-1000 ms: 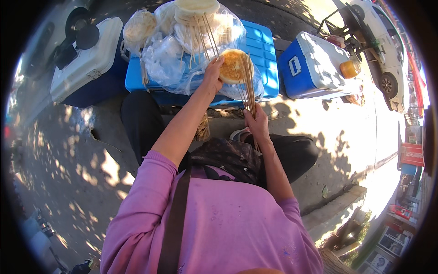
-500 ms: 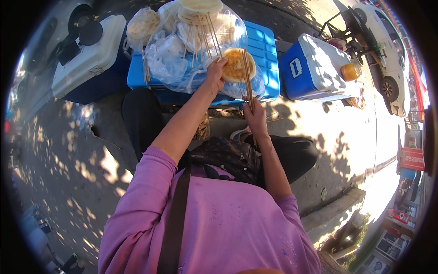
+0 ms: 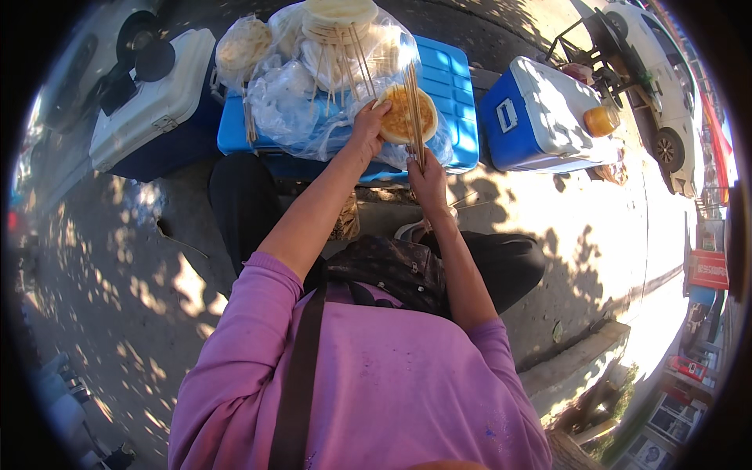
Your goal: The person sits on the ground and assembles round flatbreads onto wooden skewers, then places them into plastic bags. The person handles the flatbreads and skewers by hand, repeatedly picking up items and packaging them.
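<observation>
My left hand (image 3: 368, 129) is closed on the left edge of a round, golden-browned flatbread (image 3: 399, 117). A bundle of thin wooden skewers (image 3: 413, 102) sits in my right hand (image 3: 428, 186), whose fingers wrap round its lower end. The skewers stand across the face of the flatbread; whether any tip pierces it I cannot tell. Just beyond, a stack of pale flatbreads on skewers (image 3: 342, 27) rests among clear plastic bags (image 3: 286, 98). More bagged flatbreads (image 3: 244, 51) lie to the left, with skewer ends poking down.
Everything lies on a blue lidded box (image 3: 450, 78) before my knees. A blue and white cooler (image 3: 552, 102) stands to the right, with an orange-yellow jar (image 3: 601, 122) on it. Another white-lidded cooler (image 3: 160, 94) is at left. A white car (image 3: 666, 86) is parked far right.
My right hand has shifted a little up and to the left with the skewers, which now cross nearer the middle of the flatbread. My left hand has barely moved.
</observation>
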A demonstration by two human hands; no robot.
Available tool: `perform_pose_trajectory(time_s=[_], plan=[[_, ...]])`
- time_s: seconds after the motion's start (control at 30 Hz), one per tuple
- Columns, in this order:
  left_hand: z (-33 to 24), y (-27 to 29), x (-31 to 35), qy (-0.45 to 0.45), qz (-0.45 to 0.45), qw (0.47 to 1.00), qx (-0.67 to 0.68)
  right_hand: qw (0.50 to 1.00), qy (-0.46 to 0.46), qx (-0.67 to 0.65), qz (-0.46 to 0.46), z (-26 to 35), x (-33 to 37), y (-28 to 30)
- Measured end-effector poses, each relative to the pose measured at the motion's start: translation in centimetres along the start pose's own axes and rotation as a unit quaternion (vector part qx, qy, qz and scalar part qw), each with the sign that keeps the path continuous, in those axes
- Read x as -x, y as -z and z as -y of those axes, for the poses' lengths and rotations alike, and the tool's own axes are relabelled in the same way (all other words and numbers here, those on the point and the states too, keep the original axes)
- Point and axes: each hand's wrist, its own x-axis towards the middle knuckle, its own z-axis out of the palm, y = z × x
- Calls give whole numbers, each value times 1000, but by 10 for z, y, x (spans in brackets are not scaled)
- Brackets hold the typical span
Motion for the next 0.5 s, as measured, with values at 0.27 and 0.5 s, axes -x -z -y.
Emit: perform_pose_trajectory(time_s=[0.27,0.5], plan=[[-2,6,-5,7,52,998,41,995,-88,-44,32,19,13,16],[-5,11,-5,12,79,996,46,974,-206,-71,57,46,75,70]])
